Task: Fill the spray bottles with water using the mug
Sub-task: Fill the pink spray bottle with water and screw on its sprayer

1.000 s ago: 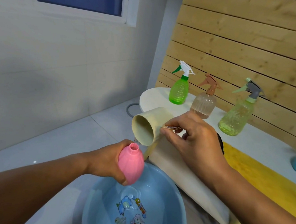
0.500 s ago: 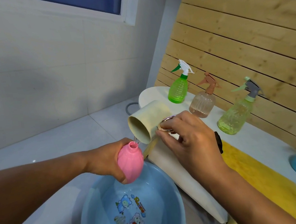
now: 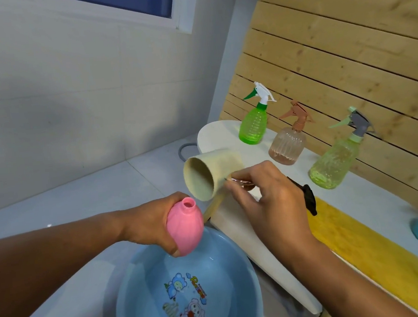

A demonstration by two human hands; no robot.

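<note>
Pink bottle mid-fill over the basin

Right hand (image 3: 270,201) tips the mug (image 3: 212,173); left hand (image 3: 155,222) fingers grip the uncapped pink bottle (image 3: 185,229); three capped bottles (image 3: 253,126) wait on the bench (image 3: 216,134).

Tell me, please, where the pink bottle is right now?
The left hand grips the pink bottle at centre frame, above the blue basin, just below the tilted mug.

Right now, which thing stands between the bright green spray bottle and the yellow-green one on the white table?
In the head view, the clear brownish spray bottle stands between the bright green spray bottle and the yellow-green spray bottle.
</note>
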